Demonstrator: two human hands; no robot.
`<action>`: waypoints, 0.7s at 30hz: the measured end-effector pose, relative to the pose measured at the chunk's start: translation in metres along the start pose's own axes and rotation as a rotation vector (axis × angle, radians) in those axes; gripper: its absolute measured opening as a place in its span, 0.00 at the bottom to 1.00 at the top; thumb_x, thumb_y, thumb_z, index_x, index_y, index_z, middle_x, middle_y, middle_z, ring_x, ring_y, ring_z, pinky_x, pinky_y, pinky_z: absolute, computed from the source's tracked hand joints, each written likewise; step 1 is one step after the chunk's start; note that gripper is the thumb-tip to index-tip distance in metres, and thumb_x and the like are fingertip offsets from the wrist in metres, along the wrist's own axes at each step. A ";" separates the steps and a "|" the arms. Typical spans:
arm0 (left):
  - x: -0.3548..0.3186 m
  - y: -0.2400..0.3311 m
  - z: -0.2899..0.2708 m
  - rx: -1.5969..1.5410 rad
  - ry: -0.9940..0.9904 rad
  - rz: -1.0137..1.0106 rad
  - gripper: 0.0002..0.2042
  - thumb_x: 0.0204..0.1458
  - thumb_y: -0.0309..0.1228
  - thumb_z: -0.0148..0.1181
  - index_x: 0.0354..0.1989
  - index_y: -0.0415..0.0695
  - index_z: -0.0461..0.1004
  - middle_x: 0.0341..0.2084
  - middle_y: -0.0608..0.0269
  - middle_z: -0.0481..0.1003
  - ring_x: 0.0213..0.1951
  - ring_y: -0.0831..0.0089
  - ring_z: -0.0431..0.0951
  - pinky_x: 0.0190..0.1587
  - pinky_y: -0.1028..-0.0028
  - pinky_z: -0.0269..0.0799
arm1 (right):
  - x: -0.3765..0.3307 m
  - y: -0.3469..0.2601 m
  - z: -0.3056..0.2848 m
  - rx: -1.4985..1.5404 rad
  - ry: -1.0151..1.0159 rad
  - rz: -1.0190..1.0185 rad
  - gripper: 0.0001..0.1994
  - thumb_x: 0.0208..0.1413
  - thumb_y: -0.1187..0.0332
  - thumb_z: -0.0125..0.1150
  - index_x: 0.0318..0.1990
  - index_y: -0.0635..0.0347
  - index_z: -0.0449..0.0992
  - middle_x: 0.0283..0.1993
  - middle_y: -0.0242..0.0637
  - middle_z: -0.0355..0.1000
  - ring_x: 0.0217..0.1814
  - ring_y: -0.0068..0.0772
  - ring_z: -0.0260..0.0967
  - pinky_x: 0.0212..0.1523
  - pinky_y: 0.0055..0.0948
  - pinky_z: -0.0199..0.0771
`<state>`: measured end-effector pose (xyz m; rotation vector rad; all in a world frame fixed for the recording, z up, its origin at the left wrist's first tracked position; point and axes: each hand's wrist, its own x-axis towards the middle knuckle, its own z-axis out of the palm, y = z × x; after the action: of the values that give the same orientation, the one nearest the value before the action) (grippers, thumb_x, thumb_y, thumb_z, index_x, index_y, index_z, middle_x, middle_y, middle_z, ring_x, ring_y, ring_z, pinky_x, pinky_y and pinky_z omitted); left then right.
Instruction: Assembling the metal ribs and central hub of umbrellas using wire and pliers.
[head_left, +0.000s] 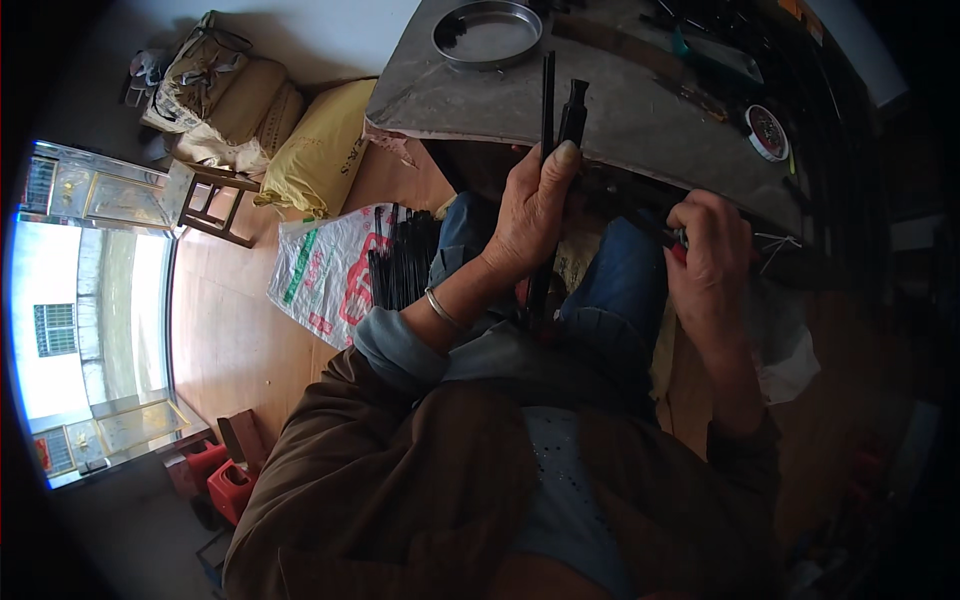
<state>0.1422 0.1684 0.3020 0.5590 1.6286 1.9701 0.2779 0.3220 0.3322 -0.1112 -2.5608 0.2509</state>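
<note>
My left hand [528, 208] is wrapped round long black rods [573, 112], thumb pressed on top. One rod is thin and another thicker with a stepped tip; both stand above the fist, and their lower length runs down between my knees. At the right, my right hand [710, 255] is closed on a red-handled tool [680, 252] beside my right knee. Its dark front end is too dim to make out, so I cannot tell its kind. The two hands are apart, both just below the table's near edge.
A grey table [420, 100] bears a round metal pan [487, 35], a green-edged tray [735, 65] and a small round tin [767, 133]. Several black rods [402, 265] lie on a white printed sack [325, 270] at left. Beyond are a yellow sack [318, 150] and a wooden stool [218, 205].
</note>
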 end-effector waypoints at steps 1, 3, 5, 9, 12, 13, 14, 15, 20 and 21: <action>-0.001 0.001 0.001 -0.036 -0.010 -0.008 0.24 0.60 0.56 0.44 0.34 0.43 0.66 0.19 0.73 0.64 0.19 0.87 0.62 0.19 0.83 0.57 | 0.000 0.000 0.000 -0.001 -0.009 -0.002 0.24 0.30 0.83 0.69 0.38 0.53 0.68 0.42 0.32 0.65 0.45 0.37 0.66 0.44 0.39 0.63; -0.001 0.001 0.000 -0.073 -0.016 -0.009 0.23 0.60 0.55 0.45 0.34 0.44 0.66 0.19 0.73 0.64 0.19 0.87 0.61 0.19 0.83 0.57 | 0.000 -0.001 -0.001 0.016 -0.018 -0.010 0.23 0.31 0.83 0.69 0.37 0.54 0.68 0.40 0.32 0.66 0.43 0.38 0.68 0.41 0.38 0.65; 0.002 -0.001 -0.001 -0.100 -0.038 0.017 0.22 0.60 0.54 0.45 0.35 0.44 0.66 0.18 0.74 0.64 0.18 0.88 0.60 0.19 0.84 0.55 | -0.002 0.003 0.002 0.030 -0.027 -0.013 0.22 0.32 0.83 0.68 0.37 0.55 0.68 0.38 0.33 0.68 0.41 0.39 0.69 0.39 0.37 0.67; 0.000 0.000 0.003 -0.104 -0.084 -0.009 0.22 0.61 0.53 0.45 0.36 0.44 0.67 0.18 0.74 0.64 0.16 0.88 0.60 0.18 0.83 0.54 | -0.016 0.012 0.010 0.785 -0.357 0.353 0.13 0.49 0.73 0.64 0.40 0.57 0.67 0.27 0.34 0.70 0.23 0.31 0.70 0.24 0.27 0.71; 0.003 0.002 0.002 -0.117 -0.141 0.017 0.23 0.61 0.54 0.44 0.36 0.43 0.67 0.17 0.75 0.63 0.15 0.90 0.58 0.17 0.85 0.52 | -0.032 0.002 0.013 1.963 -0.839 0.809 0.15 0.59 0.60 0.58 0.44 0.56 0.62 0.21 0.30 0.67 0.13 0.22 0.65 0.15 0.21 0.68; 0.003 0.002 -0.002 -0.157 -0.138 -0.007 0.19 0.61 0.49 0.46 0.36 0.43 0.68 0.18 0.71 0.65 0.16 0.84 0.62 0.18 0.81 0.56 | -0.035 0.000 0.018 2.317 -0.942 0.794 0.15 0.58 0.61 0.58 0.44 0.56 0.60 0.20 0.30 0.65 0.12 0.22 0.64 0.15 0.22 0.68; 0.000 0.001 -0.007 -0.184 -0.109 -0.026 0.16 0.61 0.44 0.48 0.35 0.42 0.68 0.19 0.67 0.67 0.17 0.79 0.66 0.19 0.77 0.60 | -0.034 0.001 0.026 2.443 -1.020 0.769 0.16 0.56 0.63 0.61 0.43 0.56 0.60 0.18 0.29 0.62 0.12 0.23 0.63 0.13 0.23 0.67; 0.006 -0.006 -0.018 0.382 -0.083 0.350 0.12 0.58 0.38 0.50 0.35 0.41 0.69 0.21 0.60 0.69 0.21 0.69 0.69 0.23 0.71 0.64 | -0.029 0.004 0.025 2.147 -1.089 0.758 0.18 0.54 0.65 0.62 0.46 0.56 0.60 0.20 0.30 0.64 0.14 0.23 0.64 0.15 0.23 0.67; 0.008 -0.016 -0.005 0.010 -0.028 0.058 0.19 0.62 0.41 0.47 0.26 0.37 0.69 0.18 0.62 0.65 0.26 0.77 0.63 0.29 0.70 0.65 | -0.018 -0.008 -0.013 0.869 -0.714 0.623 0.27 0.56 0.75 0.51 0.65 0.65 0.56 0.47 0.41 0.68 0.49 0.29 0.66 0.53 0.29 0.65; 0.021 -0.039 0.004 0.102 0.064 0.365 0.19 0.62 0.42 0.47 0.27 0.36 0.69 0.20 0.66 0.66 0.27 0.80 0.64 0.29 0.71 0.66 | -0.027 0.005 -0.009 0.778 -0.496 0.458 0.19 0.60 0.72 0.48 0.58 0.66 0.63 0.42 0.39 0.70 0.42 0.27 0.68 0.46 0.26 0.68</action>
<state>0.1333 0.1903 0.2640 0.8945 1.7733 2.1872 0.3061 0.3249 0.3246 -0.3713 -2.6609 1.5828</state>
